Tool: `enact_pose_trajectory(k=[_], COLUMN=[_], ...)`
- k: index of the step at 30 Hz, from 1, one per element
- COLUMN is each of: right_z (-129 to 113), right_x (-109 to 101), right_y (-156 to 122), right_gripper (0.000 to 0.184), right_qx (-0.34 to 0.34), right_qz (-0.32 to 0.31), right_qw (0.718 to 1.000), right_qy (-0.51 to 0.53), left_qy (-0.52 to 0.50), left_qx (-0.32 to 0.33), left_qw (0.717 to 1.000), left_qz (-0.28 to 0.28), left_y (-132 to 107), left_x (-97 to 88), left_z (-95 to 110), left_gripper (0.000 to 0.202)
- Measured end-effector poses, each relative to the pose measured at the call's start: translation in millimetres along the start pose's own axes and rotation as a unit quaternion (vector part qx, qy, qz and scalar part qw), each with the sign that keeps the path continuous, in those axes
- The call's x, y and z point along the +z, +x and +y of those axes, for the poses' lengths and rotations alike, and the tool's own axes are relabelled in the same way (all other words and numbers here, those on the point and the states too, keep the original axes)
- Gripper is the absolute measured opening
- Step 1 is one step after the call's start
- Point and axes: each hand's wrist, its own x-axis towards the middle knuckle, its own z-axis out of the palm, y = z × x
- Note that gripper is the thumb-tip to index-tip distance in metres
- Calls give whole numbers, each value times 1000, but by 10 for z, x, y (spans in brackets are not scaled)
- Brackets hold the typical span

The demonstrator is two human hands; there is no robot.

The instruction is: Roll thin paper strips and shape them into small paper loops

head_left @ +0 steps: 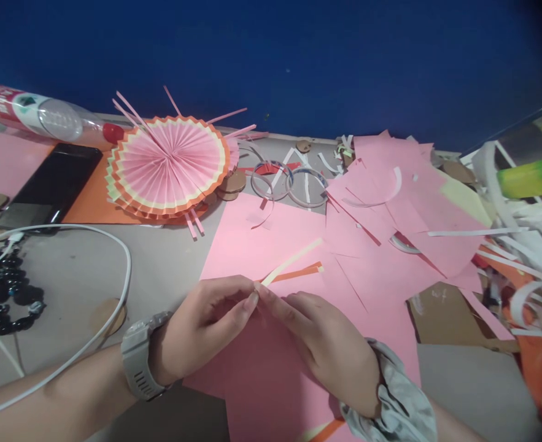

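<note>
Above the pink paper sheets [271, 239], my two hands meet at their fingertips. A pale yellow paper strip [294, 259] and an orange paper strip [301, 271] stick out from between them, pointing up to the right. My left hand [206, 325], with a grey watch at the wrist, pinches the near end of the strips between thumb and forefinger. The forefinger of my right hand [321, 341] presses against the same end; its thumb is hidden. A grey-green scrunchie [390, 393] circles the right wrist.
A pleated paper rosette [172, 162] with pink strips lies at the back left. Near it are a phone [52, 184], a plastic bottle [45, 113], a white cable [126, 258] and black beads [10, 294]. Tape rolls [307, 202] and paper scraps [528, 307] lie right; a blue wall [271, 67] stands behind.
</note>
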Motion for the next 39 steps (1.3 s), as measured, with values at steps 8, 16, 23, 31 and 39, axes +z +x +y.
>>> enact_pose_trajectory(k=[8,16,23,31,39], right_z=[-69,-69,-110,-91,-97], right_x=[50,73,111,106,95], right_y=[-1,5,-12,-2,-14], right_gripper=[62,62,66,67,77], right_qx=[14,0,43,54,72], right_qz=[29,11,-8,-17,-30], right_qw=[998,999,997,996,994], right_qy=[54,-30,-71,-65,-79], left_qy=[64,99,143,143,166], left_qx=[20,16,-19,-19,-34], left_qw=[998,995,990,989,985], left_qz=[-16,3,8,7,10], left_y=[-22,-21,29,43,26], left_x=[19,43,42,37,41], left_z=[-17,-24,1,6,18], left_gripper=[14,16,23,27,23])
